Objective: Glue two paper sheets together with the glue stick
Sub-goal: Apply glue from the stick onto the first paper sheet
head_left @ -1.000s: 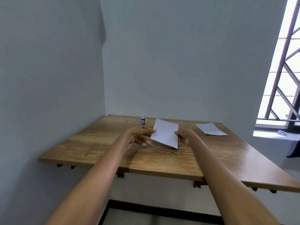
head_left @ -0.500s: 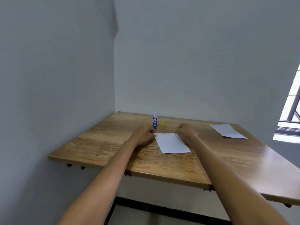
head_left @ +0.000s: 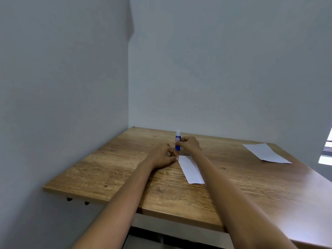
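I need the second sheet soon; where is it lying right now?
In the head view, the second sheet lies flat on the table at its far right, well apart from the right hand and the near sheet.

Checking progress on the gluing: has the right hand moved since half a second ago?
Yes. The right hand has left the near paper sheet and gone toward the back wall, onto the standing glue stick.

My right arm (head_left: 212, 169) covers much of the near paper sheet (head_left: 190, 169). Right hand (head_left: 189, 144) hides the glue stick (head_left: 178, 139) lower right side; label too small for me to read. Left hand (head_left: 161, 156) fingers (head_left: 173, 155) curled, fingertip contact unclear. Desk (head_left: 251, 194) cut off at right edge and bottom.
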Tool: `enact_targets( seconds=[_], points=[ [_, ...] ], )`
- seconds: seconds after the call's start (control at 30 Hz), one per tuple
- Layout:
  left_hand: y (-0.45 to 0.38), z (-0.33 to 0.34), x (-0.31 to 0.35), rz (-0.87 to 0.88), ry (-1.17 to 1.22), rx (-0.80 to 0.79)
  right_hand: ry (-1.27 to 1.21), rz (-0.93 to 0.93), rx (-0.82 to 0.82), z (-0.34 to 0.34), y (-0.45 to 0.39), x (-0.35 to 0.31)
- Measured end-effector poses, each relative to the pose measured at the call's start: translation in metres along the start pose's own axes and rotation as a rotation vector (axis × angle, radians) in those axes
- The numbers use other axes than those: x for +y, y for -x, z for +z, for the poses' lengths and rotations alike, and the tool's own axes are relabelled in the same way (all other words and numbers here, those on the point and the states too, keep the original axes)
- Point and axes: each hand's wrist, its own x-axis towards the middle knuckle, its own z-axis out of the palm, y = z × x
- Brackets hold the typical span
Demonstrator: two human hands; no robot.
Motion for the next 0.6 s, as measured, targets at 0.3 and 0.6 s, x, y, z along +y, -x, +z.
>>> enact_targets(
  seconds=[0.3,0.6],
  points=[
    [0.005,0.002,0.001,0.007,-0.064,0.03,-0.49,-0.146,0.115,-0.041,0.015,0.028],
    [0.011,-0.002,0.005,0.006,-0.182,0.075,-0.345,-0.287,0.117,-0.027,0.02,0.022]
  ],
)
